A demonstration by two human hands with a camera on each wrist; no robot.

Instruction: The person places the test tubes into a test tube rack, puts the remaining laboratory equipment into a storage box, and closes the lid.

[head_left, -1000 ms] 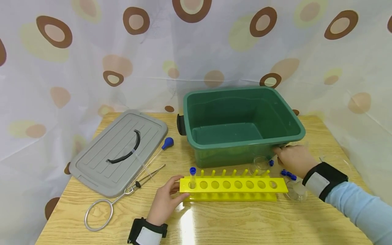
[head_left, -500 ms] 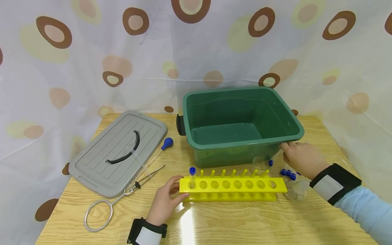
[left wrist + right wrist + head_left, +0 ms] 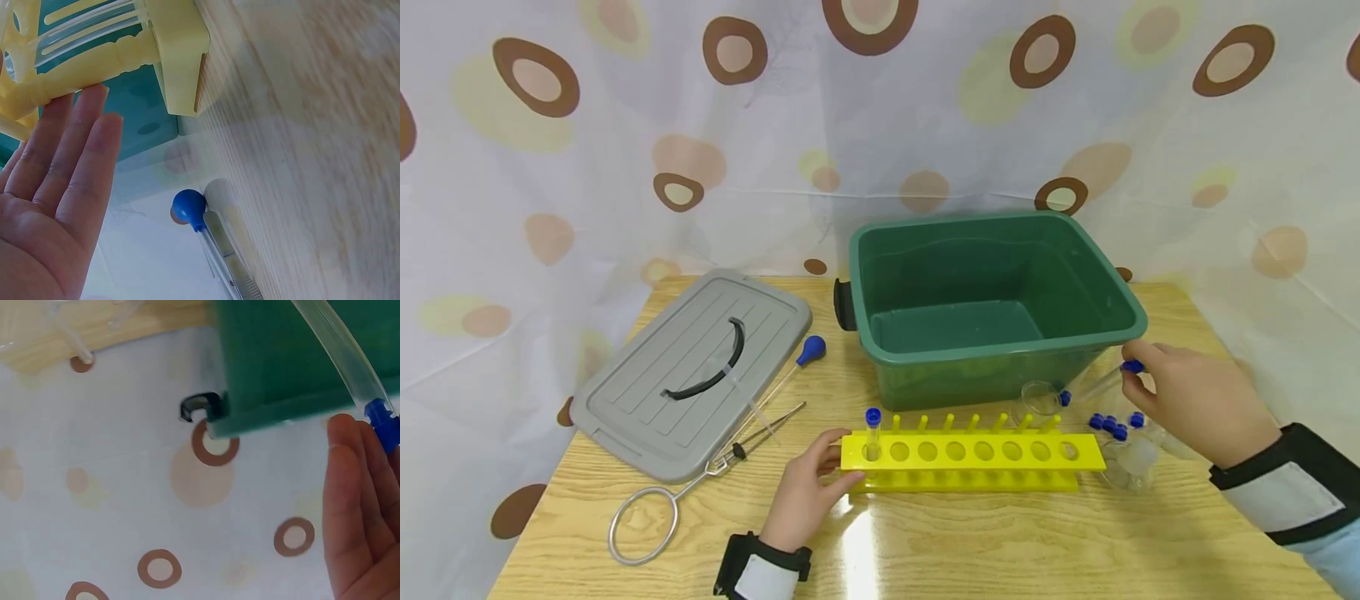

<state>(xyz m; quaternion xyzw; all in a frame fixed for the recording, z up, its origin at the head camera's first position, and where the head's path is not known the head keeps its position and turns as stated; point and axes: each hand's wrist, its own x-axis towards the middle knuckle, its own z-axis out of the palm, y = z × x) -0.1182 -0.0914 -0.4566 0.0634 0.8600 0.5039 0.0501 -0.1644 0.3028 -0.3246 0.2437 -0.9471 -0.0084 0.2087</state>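
Observation:
A long yellow test tube rack stands on the table in front of the green bin. My left hand holds its left end, thumb at the front and fingers behind; in the left wrist view the fingertips touch a post of the rack. One blue-capped test tube is upright in the leftmost hole. To the right of the bin, my right hand pinches another test tube by its blue cap. This clear tube slants, its far end pointing down and left.
The green bin stands behind the rack. Several blue caps, a glass beaker and a round clear vessel lie at right. At left are a grey lid, a blue-bulbed dropper and a ring clamp.
My right hand has moved right, away from the bin's side, drawing the blue-capped test tube with it; more blue caps show. My left hand and the rack have stayed in place.

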